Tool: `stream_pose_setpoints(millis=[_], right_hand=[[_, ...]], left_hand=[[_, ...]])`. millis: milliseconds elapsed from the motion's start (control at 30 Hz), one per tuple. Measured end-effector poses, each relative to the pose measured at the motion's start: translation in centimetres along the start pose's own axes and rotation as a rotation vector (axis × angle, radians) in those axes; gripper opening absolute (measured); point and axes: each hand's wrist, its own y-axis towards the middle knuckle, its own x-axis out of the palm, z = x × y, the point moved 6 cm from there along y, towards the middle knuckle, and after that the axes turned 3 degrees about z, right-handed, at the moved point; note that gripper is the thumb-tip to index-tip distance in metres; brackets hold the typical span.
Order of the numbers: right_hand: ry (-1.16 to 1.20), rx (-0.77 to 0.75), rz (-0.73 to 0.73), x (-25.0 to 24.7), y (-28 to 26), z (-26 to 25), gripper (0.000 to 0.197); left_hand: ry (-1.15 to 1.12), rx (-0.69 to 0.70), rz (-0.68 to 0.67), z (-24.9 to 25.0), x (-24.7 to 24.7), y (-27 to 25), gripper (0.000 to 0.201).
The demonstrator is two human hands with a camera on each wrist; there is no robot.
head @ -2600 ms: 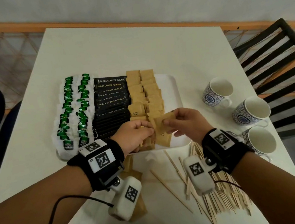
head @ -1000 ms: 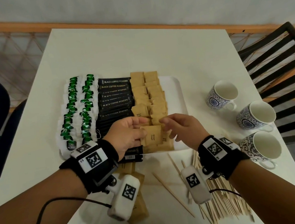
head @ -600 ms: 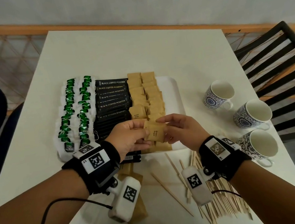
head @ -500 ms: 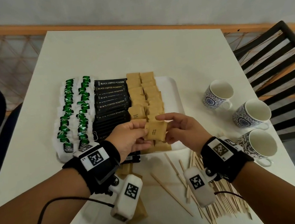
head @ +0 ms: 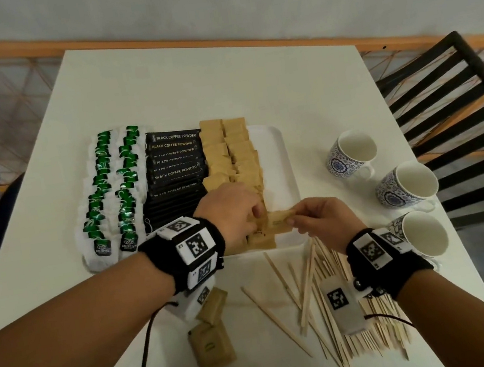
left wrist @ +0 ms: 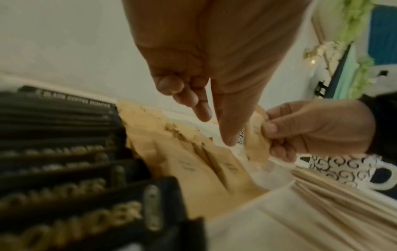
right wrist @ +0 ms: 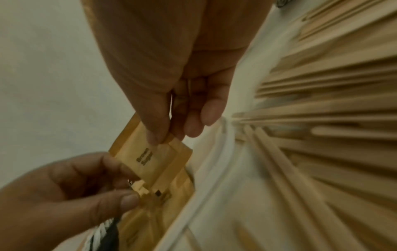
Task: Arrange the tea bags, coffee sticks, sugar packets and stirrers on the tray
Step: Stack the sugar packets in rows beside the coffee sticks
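The right hand (head: pixel 322 218) pinches a flat, square brown-paper sugar packet (right wrist: pixel 150 158) by one corner, thumb on one face and fingers (right wrist: pixel 193 122) curled behind it, holding it just above the near edge of the tray (head: pixel 274 160). The left hand (head: pixel 229 213) sits right beside it; its fingers (left wrist: pixel 193 100) are loosely curled with the thumb stretched toward the packet's free edge, and whether they touch the paper I cannot tell.

Beneath both hands, two overlapping rows of matte tan sugar packets (head: pixel 230 150) run along the white, round-cornered plastic tray. To their left lie slim glossy black coffee sticks (head: pixel 176 164) with pale lettering, then two rows of white tea bags (head: pixel 112 195) with green tags, shingled like tiles.

On the smooth white counter (head: pixel 188 75), near the wrists, two more brown packets (head: pixel 211 330) rest off the tray. A loose fan of thin, pale wooden stirrers (head: pixel 322 296) spreads beside them under the right wrist. Three round ceramic mugs (head: pixel 351 152) with blue patterns stand to the right, and a black slatted chair (head: pixel 457 109) sits beyond them.
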Motion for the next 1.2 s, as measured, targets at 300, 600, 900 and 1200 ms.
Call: stream_pose_setpoints(millis=[300, 600, 900, 1200], right_hand=[[-0.026, 0.045, 0.0, 0.3, 0.0, 0.9, 0.005], [-0.264, 0.016, -0.114, 1.6, 0.2, 0.5, 0.009], [-0.573, 0.016, -0.118, 2.7, 1.8, -0.9, 0.012], [-0.333, 0.051, -0.023, 1.9, 1.9, -1.0, 0.018]], left_hand=[[0.203, 0.04, -0.078, 1.2, 1.3, 1.5, 0.035], [0.18, 0.034, -0.053, 0.2, 1.2, 2.0, 0.043], [-0.086, -0.037, 0.084, -1.2, 0.0, 1.0, 0.016], [0.002, -0.056, 0.011, -1.5, 1.7, 0.5, 0.018]])
